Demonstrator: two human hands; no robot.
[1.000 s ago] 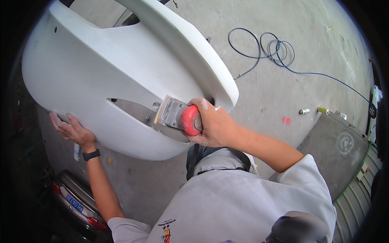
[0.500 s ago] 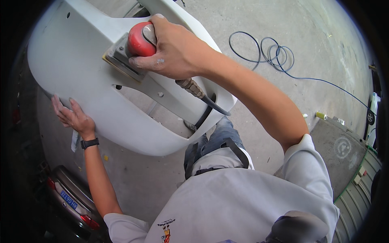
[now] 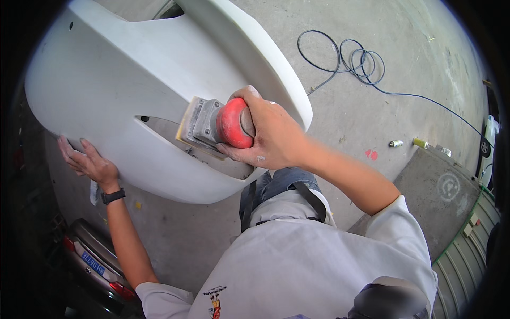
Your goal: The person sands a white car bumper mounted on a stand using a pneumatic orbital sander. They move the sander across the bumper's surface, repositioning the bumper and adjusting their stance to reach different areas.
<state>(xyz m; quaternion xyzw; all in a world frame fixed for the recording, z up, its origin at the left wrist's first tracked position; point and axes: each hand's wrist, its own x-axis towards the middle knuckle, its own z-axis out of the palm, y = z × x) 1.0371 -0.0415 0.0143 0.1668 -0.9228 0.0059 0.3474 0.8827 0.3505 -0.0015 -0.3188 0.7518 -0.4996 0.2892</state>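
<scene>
A pale, matte car bumper (image 3: 111, 90) with a slot-like opening spans the upper left. My right hand (image 3: 279, 133) is closed around the round red head of a power sander (image 3: 234, 123). The sander's flat yellowish-edged pad faces the bumper around its opening; whether it touches the surface I cannot tell. Whitish dust marks the fingers. At the bumper's lower left edge, my left hand (image 3: 95, 167) rests against it, fingers stretched out and thumb apart. A dark watch (image 3: 112, 196) circles the left wrist.
A dark hose (image 3: 364, 61) lies in loops on the concrete floor at upper right. A small can (image 3: 396, 143) and a yellow-green roll (image 3: 420, 143) lie near a grey slab (image 3: 425, 194). A brown car's rear (image 3: 95, 260) stands at lower left.
My right hand has brought the sander down and to the right, from above the bumper's opening to over it. My left hand stays at the edge. The view has shifted slightly.
</scene>
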